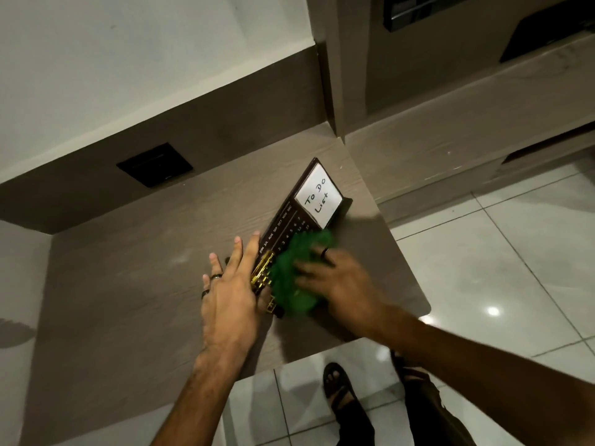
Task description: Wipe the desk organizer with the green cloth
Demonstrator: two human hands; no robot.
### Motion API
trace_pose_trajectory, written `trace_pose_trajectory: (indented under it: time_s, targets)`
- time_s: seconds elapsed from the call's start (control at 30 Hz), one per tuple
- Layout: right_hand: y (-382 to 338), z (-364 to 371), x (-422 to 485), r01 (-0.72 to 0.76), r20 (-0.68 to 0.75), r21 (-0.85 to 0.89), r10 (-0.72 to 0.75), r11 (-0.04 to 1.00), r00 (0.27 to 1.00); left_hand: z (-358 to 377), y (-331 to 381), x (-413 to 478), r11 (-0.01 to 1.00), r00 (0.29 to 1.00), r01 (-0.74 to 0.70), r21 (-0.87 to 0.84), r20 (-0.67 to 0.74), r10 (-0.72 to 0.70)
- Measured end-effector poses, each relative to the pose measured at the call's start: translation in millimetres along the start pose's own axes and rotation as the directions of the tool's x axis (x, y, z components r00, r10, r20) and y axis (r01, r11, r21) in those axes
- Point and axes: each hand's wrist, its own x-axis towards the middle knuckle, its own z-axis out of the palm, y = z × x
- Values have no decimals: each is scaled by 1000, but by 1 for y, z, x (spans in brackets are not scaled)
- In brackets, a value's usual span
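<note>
Mid-frame, the right hand (pixel 335 278) is pressing the green cloth (pixel 296 275) onto the desk organizer (pixel 289 217) — fingers spread over it. The left hand (pixel 231 284) is lying flat and open, bracing the organizer's left edge.

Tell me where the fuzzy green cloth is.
In the head view, the fuzzy green cloth lies centre-frame on the dark brown desk organizer, under the right hand.

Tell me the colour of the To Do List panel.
White panel, black handwriting, seen in the head view.
</note>
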Motion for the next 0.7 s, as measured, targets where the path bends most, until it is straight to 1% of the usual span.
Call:
trace_pose_trajectory:
  time_s: [0.03, 0.07, 0.1, 0.13, 0.17, 0.2, 0.23, 0.27, 0.3, 0.33, 0.37, 0.4, 0.43, 0.47, 0.5, 0.53, 0.57, 0.6, 0.63, 0.67, 0.7]
  targets:
    - [-10, -2, -6, 93, 95, 72, -99, 993, 990, -1, 2, -1, 1000, 1000, 5, -19, 7, -5]
    - [-14, -7, -9, 126, 190, 149, -153, 981, 970, -2, 3, -1, 999, 1000, 9, -33, 13, -8]
    - [-11, -13, -9, 132, 259, 197, -181, 972, 949, -3, 3, -2, 999, 1000, 12, -43, 14, -12]
    - [-5, -22, -3, 115, 303, 197, -172, 974, 937, -3, 4, -3, 999, 1000, 15, -48, 9, -14]
    - [6, -29, 5, 77, 286, 156, -120, 985, 951, -3, 5, -3, 999, 1000, 13, -48, 4, -13]
    - [20, -37, 15, -12, 227, 77, -5, 997, 974, -2, 6, -3, 999, 1000, 10, -43, 4, -10]
    - [41, -46, 25, -151, 137, -7, 151, 988, 979, -2, 6, -3, 999, 1000, 6, -41, 4, -6]
    - [63, -56, 33, -300, 64, -77, 305, 951, 950, -1, 6, -2, 999, 1000, -1, -41, 2, 1]
    - [81, -64, 40, -414, 4, -127, 418, 901, 909, -1, 5, -3, 999, 1000, -8, -43, -4, 8]
    - [91, -67, 44, -467, -43, -167, 467, 868, 883, 0, 4, -3, 999, 1000, -14, -43, -11, 14]
    - [90, -65, 45, -481, -58, -184, 479, 857, 876, 1, 4, -3, 999, 1000, -22, -41, -19, 21]
    - [79, -58, 43, -455, -26, -192, 459, 870, 888, 2, 4, -3, 999, 999, -28, -39, -25, 27]
    - [60, -48, 37, -376, 21, -194, 387, 906, 922, 2, 4, -3, 999, 999, -33, -39, -31, 32]
    - [35, -33, 27, -252, 73, -179, 269, 951, 960, 3, 4, -3, 999, 999, -37, -40, -34, 35]
    - [9, -19, 14, -107, 127, -114, 121, 988, 984, 3, 3, -3, 998, 999, -39, -45, -31, 37]
    - [-11, -9, 2, 26, 177, -35, -20, 999, 984, 2, 3, -3, 998, 999, -43, -52, -25, 41]
    - [-21, -3, -6, 121, 229, 20, -122, 993, 966, 2, 2, -3, 997, 999, -47, -59, -21, 46]
    - [-17, -5, -7, 157, 264, 38, -161, 987, 951, 1, 1, -4, 997, 998, -52, -62, -22, 51]
    - [-4, -10, -2, 131, 250, 25, -133, 991, 959, 1, 1, -4, 996, 998, -58, -61, -28, 56]
    - [14, -18, 7, 31, 218, 14, -33, 999, 975, 0, 1, -4, 996, 997, -66, -56, -33, 64]
    - [36, -27, 17, -101, 150, -17, 103, 995, 983, 0, 1, -4, 996, 997, -75, -51, -37, 73]
